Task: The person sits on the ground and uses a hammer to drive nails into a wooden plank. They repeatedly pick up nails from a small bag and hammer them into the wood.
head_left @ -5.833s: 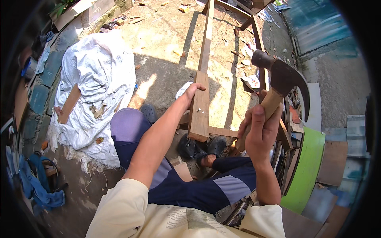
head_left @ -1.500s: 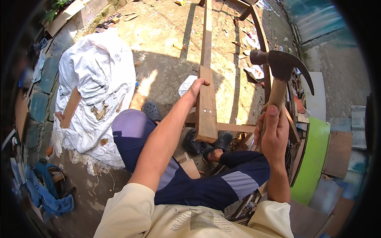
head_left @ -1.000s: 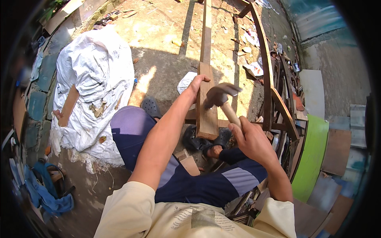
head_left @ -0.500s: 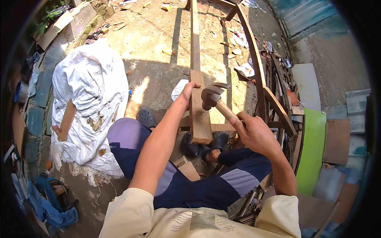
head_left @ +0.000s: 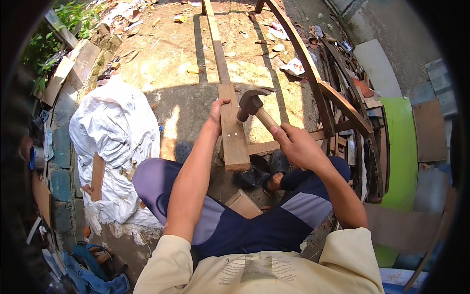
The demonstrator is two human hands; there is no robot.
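The right hand (head_left: 296, 144) was wrapped tight around the wooden handle of a claw hammer (head_left: 253, 105), whose steel head hung just above the face of a wooden plank (head_left: 233, 132), close to two small dark nail spots a little nearer the person than the head. The left hand (head_left: 216, 111) clasped the plank's left edge, thumb over the top, apparently to keep the board from shifting under a blow, and it sat just across the board from the hammer head, so little room was left between fingers and steel. The plank's near end ended square beyond the right hand's knuckles, above a pair of dark sandals (head_left: 264, 171), and seemed to rest on a cross rail of a curved wooden frame (head_left: 323, 93) that rose to the right of that hand. Left of the holding hand lay bare sunlit ground, then a crumpled white tarpaulin (head_left: 115, 137). To the right, stacked wood offcuts (head_left: 362, 127) and a green panel (head_left: 404, 142) crowded the space.
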